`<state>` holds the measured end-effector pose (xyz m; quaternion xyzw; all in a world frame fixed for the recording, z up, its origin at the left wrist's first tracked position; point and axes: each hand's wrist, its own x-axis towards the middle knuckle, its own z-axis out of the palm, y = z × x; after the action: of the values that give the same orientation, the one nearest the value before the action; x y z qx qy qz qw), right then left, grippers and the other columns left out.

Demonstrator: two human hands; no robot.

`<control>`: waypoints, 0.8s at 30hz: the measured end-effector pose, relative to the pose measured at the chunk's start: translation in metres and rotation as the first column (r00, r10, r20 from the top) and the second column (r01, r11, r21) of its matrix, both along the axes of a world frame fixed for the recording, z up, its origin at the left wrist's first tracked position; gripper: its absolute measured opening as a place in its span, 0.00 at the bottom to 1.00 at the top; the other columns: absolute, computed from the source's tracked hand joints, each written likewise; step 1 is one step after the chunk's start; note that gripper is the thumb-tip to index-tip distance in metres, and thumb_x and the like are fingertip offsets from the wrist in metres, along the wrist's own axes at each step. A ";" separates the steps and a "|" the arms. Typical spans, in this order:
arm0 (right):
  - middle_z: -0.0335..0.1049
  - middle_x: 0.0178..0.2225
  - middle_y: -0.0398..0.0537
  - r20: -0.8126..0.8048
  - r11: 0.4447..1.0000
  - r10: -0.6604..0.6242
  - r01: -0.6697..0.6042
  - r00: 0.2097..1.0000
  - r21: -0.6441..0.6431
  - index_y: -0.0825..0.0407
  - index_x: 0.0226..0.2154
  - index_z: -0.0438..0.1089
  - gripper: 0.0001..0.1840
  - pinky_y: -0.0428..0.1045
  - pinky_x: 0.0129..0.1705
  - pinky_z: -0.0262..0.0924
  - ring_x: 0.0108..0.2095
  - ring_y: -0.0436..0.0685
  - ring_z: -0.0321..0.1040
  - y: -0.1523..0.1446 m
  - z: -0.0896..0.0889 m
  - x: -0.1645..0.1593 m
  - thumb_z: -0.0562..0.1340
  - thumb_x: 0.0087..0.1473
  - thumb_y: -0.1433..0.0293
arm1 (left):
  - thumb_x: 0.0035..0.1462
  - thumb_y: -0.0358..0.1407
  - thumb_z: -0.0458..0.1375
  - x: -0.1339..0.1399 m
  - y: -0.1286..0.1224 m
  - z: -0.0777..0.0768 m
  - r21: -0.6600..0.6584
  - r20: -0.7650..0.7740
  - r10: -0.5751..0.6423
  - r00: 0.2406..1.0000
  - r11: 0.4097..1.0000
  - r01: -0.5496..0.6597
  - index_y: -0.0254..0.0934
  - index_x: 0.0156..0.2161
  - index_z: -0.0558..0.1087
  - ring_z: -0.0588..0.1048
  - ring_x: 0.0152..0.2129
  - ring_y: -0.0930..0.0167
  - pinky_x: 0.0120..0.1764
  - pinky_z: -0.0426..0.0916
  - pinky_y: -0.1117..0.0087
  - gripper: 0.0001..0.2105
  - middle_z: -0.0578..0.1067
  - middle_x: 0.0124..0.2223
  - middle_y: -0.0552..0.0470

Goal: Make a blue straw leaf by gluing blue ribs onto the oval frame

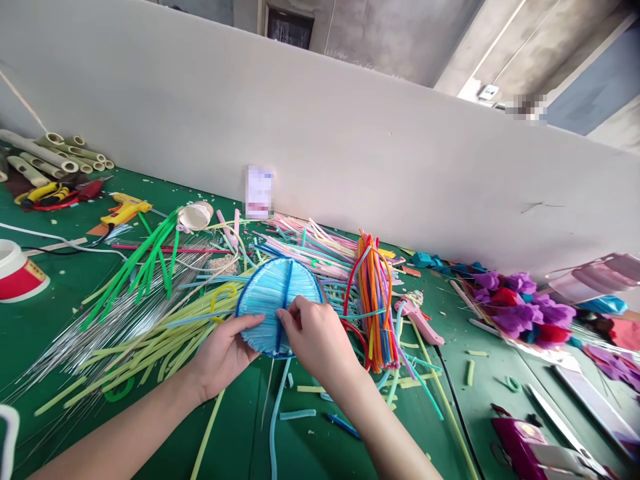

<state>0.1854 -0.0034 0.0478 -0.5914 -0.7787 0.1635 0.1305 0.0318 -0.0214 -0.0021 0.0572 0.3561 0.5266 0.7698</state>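
Observation:
A round disc (265,293) of light blue pipe cleaners with a dark blue rim is held up over the table. My left hand (227,353) grips its lower left edge, thumb on the front and fingers behind. Down the disc's middle runs a dark blue pipe cleaner (289,283). My right hand (313,333) is closed in a pinch against this strip, its thumb and index fingertip at the strip's lower half. A light blue pipe cleaner (277,413) and a thin wire (267,393) hang below the disc.
Loose yellow-green pipe cleaners (165,340) and silver wires lie left. An orange and multicoloured bundle (375,307) stands right, near a pink glue gun (420,320). Farther out are a yellow glue gun (123,210), a paper cup (20,273), scissors (565,427) and purple flowers (525,307).

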 end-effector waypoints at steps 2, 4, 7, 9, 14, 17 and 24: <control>0.77 0.28 0.47 -0.031 1.000 0.012 -0.012 0.999 0.011 0.51 0.29 0.68 0.13 0.47 0.28 0.49 0.28 0.56 0.72 0.000 0.002 0.002 0.58 0.64 0.63 | 0.58 0.19 0.56 -0.001 0.000 0.000 0.000 0.003 0.007 1.000 1.000 -0.007 0.31 0.58 0.72 0.82 0.40 0.60 0.41 0.79 0.63 0.23 0.81 0.47 0.39; 0.74 0.25 0.45 -0.070 1.000 0.015 -0.013 0.997 0.028 0.50 0.28 0.67 0.15 0.47 0.27 0.48 0.25 0.54 0.69 0.001 0.006 0.006 0.56 0.65 0.62 | 0.57 0.19 0.56 -0.002 0.001 -0.001 0.005 0.014 0.010 1.000 1.000 -0.010 0.32 0.58 0.72 0.82 0.40 0.61 0.42 0.79 0.62 0.23 0.82 0.47 0.40; 0.71 0.22 0.43 -0.128 0.996 -0.021 0.032 0.992 0.089 0.50 0.28 0.67 0.16 0.47 0.27 0.47 0.23 0.52 0.64 0.002 0.013 0.012 0.55 0.65 0.61 | 0.57 0.21 0.58 -0.004 0.001 -0.003 0.010 0.026 0.005 1.000 1.000 -0.005 0.34 0.58 0.73 0.82 0.42 0.60 0.44 0.79 0.60 0.23 0.81 0.48 0.41; 0.69 0.22 0.41 -0.180 0.990 -0.054 0.076 0.982 0.121 0.50 0.28 0.67 0.15 0.46 0.27 0.48 0.22 0.51 0.63 0.004 0.015 0.015 0.57 0.63 0.61 | 0.57 0.21 0.58 -0.004 0.001 -0.004 0.013 0.019 0.004 1.000 1.000 -0.004 0.35 0.58 0.73 0.81 0.43 0.59 0.45 0.78 0.58 0.23 0.81 0.49 0.42; 0.66 0.19 0.37 -0.305 0.983 -0.117 0.154 0.945 0.100 0.49 0.29 0.69 0.12 0.46 0.27 0.50 0.21 0.50 0.62 0.011 0.011 0.019 0.60 0.60 0.60 | 0.56 0.20 0.58 -0.002 -0.001 0.000 0.027 -0.020 0.006 1.000 1.000 -0.005 0.35 0.58 0.73 0.82 0.41 0.59 0.43 0.79 0.60 0.24 0.82 0.47 0.42; 0.68 0.24 0.39 -0.330 0.976 -0.111 0.166 0.937 0.143 0.48 0.33 0.71 0.09 0.47 0.30 0.54 0.26 0.52 0.64 0.014 0.009 0.021 0.62 0.58 0.60 | 0.56 0.20 0.58 -0.001 -0.002 0.004 0.029 -0.049 -0.001 0.999 1.000 0.002 0.35 0.57 0.73 0.82 0.40 0.60 0.42 0.79 0.61 0.24 0.82 0.46 0.42; 0.68 0.44 0.50 -0.234 0.979 0.058 -0.009 0.971 0.206 0.47 0.45 0.72 0.25 0.58 0.51 0.61 0.49 0.64 0.60 0.009 0.004 0.016 0.73 0.46 0.56 | 0.55 0.19 0.58 -0.001 -0.002 0.003 0.082 -0.049 -0.001 0.999 0.997 0.005 0.34 0.56 0.75 0.82 0.39 0.62 0.41 0.79 0.63 0.24 0.83 0.44 0.42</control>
<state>0.2013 0.0055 0.0519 -0.5378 -0.7799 0.1553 0.2800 0.0313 -0.0233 0.0005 0.1022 0.3525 0.5382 0.7587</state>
